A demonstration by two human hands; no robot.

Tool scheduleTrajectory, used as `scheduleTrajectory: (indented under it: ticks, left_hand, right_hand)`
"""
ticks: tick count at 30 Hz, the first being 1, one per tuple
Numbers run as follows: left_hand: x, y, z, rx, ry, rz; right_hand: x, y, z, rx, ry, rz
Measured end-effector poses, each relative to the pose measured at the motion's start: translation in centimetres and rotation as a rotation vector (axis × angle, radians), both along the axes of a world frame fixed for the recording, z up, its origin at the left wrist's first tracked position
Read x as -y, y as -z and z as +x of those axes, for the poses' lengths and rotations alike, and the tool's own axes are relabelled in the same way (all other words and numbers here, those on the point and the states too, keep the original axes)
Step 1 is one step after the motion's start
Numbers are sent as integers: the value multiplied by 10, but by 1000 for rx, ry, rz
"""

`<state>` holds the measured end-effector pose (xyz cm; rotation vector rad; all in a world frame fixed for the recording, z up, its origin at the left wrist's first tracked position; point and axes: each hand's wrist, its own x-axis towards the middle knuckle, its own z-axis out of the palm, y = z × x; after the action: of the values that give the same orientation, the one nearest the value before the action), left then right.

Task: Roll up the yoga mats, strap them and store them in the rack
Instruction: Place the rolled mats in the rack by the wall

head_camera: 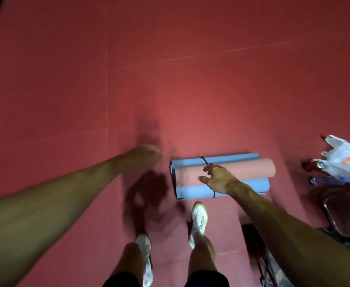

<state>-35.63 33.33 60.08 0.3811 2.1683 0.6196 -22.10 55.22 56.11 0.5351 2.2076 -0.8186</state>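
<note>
A bundle of three rolled yoga mats lies on the red floor, its rolls running left to right. The far blue mat and the near blue mat flank a pink mat that sits slightly on top. A thin dark cord loops around all three near the middle.
</note>
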Motion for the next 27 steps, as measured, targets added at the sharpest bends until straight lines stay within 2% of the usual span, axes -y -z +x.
scheduleTrajectory:
  ticks: [6,15,18,21,25,27]
  left_hand:
    - [-57,73,-18,92,-29,-69]
    - [-57,269,-23,162,-329,-77]
    - [-47,338,-13,179,-461,-66]
    - [-41,393,-4,220,-505,-90]
    - [-29,453,3,264,-623,-89]
    - [-24,475,5,276,-684,-78]
  right_hand:
    - [-39,82,-42,11,-18,-36]
    - [-31,270,-79,6,-83,-47]
    - [-15,333,-82,-3,-156,-33]
    - [-1,388,-83,-73,-226,-11]
    - [15,457,-86,-227,-438,131]
    - [22,482,-86,-242,-523,219]
